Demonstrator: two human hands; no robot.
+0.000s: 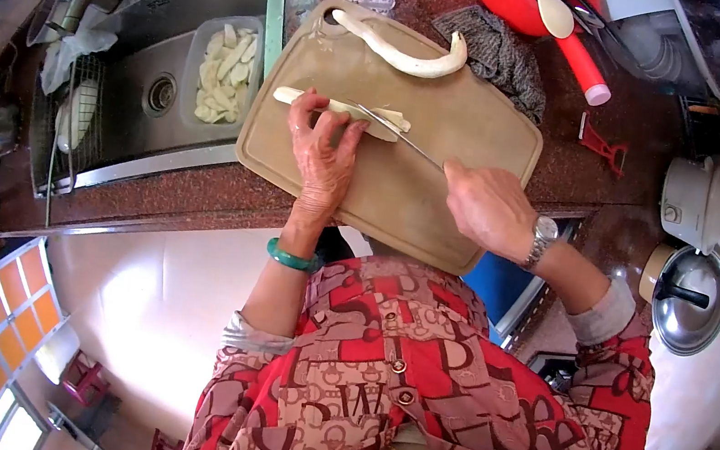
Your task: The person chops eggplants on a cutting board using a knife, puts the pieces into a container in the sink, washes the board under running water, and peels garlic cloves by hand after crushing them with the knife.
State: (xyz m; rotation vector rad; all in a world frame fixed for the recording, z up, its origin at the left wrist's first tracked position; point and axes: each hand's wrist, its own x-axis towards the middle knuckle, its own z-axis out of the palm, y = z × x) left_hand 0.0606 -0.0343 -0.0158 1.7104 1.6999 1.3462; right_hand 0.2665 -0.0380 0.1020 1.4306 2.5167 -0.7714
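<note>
Head view — left hand [326,148] grasps pale stick [285,95] on cutting board [383,193]; right hand [491,211] grips knife [410,144], blade at stick. Curved length [412,65] near board's far edge — cut pieces [229,70] in sink-side container [191,72].

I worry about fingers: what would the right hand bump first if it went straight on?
Probably the pale food pieces by the knife, then maybe the left hand; depth is hard to judge.

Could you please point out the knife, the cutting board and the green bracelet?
Knife [401,136], head view: middle of blade.
Cutting board [409,193], head view: bare surface.
Green bracelet [289,258], head view: front of band.
</note>
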